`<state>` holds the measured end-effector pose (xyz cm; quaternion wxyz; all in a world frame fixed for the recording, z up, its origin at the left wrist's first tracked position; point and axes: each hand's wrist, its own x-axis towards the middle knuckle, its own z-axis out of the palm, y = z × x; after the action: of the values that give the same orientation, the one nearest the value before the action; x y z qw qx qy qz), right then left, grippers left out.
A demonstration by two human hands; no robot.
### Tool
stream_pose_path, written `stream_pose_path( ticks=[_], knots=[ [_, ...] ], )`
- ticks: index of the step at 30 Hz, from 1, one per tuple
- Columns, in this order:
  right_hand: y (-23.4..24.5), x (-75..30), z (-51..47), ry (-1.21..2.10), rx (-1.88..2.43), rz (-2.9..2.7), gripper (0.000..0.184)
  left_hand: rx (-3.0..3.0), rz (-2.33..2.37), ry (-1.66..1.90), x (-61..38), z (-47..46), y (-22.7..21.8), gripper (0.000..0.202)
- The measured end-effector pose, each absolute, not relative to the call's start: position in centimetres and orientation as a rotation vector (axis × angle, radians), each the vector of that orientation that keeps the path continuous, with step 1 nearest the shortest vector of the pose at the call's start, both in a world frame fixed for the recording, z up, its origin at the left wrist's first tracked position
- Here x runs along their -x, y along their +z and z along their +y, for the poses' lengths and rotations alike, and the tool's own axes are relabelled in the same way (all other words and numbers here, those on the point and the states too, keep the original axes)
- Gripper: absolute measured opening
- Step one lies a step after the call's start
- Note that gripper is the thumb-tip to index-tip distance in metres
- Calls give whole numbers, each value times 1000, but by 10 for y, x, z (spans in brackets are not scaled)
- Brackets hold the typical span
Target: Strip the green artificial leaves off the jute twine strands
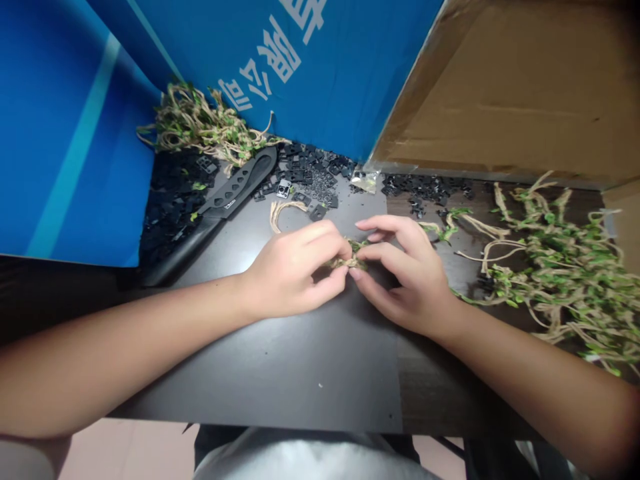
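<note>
My left hand (pixel 295 270) and my right hand (pixel 405 273) meet over the middle of the dark table (pixel 280 373). Both pinch a short piece of jute twine with small green leaves (pixel 350 257) between thumb and fingertips. The left fingers are curled round one end, the right fingers hold the other end with the index finger stretched out above. A longer strand runs from the right hand toward the pile on the right.
A heap of leafy twine (pixel 560 273) lies at the right, another heap (pixel 200 127) at the back left. A black knife (pixel 220 203) lies diagonally beside scattered small black plastic parts (pixel 310 175). A blue board (pixel 75 133) and a cardboard wall (pixel 515 87) enclose the table.
</note>
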<state>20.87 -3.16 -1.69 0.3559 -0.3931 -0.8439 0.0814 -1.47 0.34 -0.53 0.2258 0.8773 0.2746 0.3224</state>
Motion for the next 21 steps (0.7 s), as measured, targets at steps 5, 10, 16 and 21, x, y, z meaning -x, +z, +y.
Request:
stream_pose_path(
  ticks=[5,10,16,21],
  knots=[
    [-16,-208,-33,159,1075,-2206,16,-2399,829,912,14,4,-5,6],
    [-14,-209,-36,159,1107,-2236,19,-2375,897,909,14,4,-5,7],
    [-8,-210,-36,375,878,-2177,23,-2316,872,860,16,4,-4,8],
    [-7,-209,-37,492,838,-2160,25,-2243,918,836,19,6,-1,9]
  ],
)
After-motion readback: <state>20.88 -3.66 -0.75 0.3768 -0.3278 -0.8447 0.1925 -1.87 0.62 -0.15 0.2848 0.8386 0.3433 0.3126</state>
